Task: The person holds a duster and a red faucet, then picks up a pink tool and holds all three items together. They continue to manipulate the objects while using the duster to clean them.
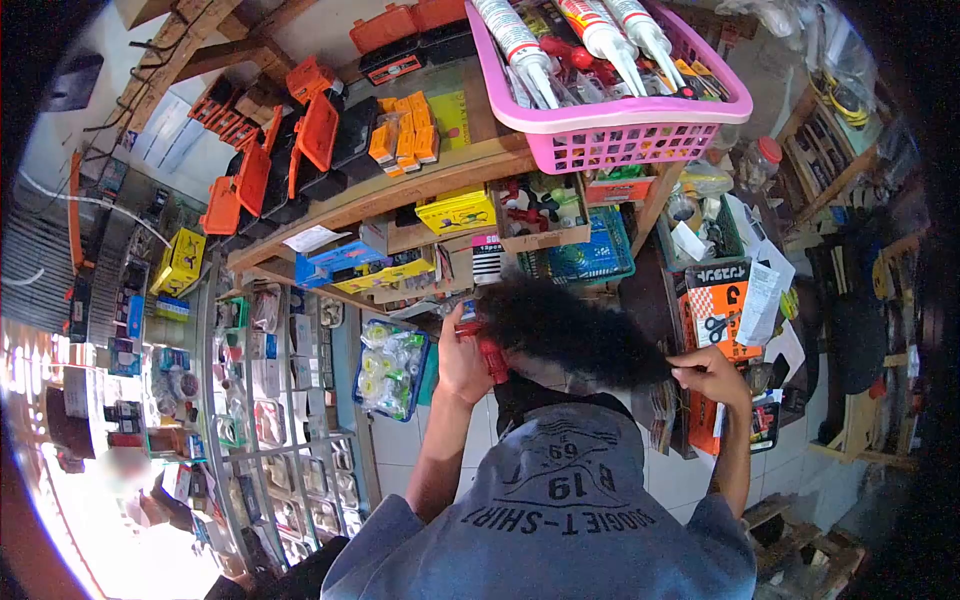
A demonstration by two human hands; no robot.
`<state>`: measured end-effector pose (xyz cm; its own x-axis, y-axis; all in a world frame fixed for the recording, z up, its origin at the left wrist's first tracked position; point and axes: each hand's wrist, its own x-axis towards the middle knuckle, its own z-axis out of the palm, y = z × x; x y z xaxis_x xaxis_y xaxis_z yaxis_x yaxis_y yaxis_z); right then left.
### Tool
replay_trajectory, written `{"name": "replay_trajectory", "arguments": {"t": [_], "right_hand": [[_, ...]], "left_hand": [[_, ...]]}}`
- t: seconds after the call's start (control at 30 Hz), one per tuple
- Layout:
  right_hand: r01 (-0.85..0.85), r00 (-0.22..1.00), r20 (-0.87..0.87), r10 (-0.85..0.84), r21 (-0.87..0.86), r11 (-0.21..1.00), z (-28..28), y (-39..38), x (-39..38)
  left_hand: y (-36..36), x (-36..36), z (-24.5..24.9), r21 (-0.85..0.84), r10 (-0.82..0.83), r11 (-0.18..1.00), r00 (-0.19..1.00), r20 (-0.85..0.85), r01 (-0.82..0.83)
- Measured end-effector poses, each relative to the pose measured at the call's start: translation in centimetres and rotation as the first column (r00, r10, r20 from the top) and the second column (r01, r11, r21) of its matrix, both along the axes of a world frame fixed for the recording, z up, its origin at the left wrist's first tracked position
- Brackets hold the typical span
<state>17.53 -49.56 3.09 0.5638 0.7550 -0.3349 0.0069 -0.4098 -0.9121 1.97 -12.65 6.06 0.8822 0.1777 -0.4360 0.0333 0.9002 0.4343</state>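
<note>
My left hand [463, 358] is closed around the red handle [491, 356] of a black fluffy brush or duster [570, 330], held at chest height in front of my grey printed T-shirt [560, 500]. My right hand [708, 376] pinches the far right end of the black bristles between thumb and fingers. The black tuft stretches between both hands, just below the wooden shelf [400, 190].
Overhead hangs a pink basket [640, 135] of sealant tubes. The wooden shelves carry orange tool cases [315, 135] and yellow boxes [455, 212]. A glass display case [270, 420] stands left, with a bag of tape rolls [390, 370] beside it. An orange scissors box [715, 300] sits right.
</note>
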Motion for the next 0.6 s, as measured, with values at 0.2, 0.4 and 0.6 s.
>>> {"name": "replay_trajectory", "arguments": {"t": [0.2, 0.4, 0.6], "right_hand": [[0.027, 1.000, -0.002, -0.027, 0.039, 0.999, -0.2, 0.4, -0.9], [-0.142, 0.989, -0.023, 0.144, 0.078, 0.987, -1.0, 1.2, -1.9], [-0.070, 0.992, -0.093, 0.086, 0.165, 0.984, -2.5, 3.2, -3.9]], "left_hand": [[-0.2, 0.0, 0.0, 0.039, 0.065, 0.997, 0.997, -0.031, -0.064], [-0.5, 1.0, -0.3, -0.154, 0.033, 0.988, 0.943, 0.332, 0.020], [-1.4, 1.2, -1.4, -0.263, 0.076, 0.964, 0.904, 0.422, 0.042]]}}
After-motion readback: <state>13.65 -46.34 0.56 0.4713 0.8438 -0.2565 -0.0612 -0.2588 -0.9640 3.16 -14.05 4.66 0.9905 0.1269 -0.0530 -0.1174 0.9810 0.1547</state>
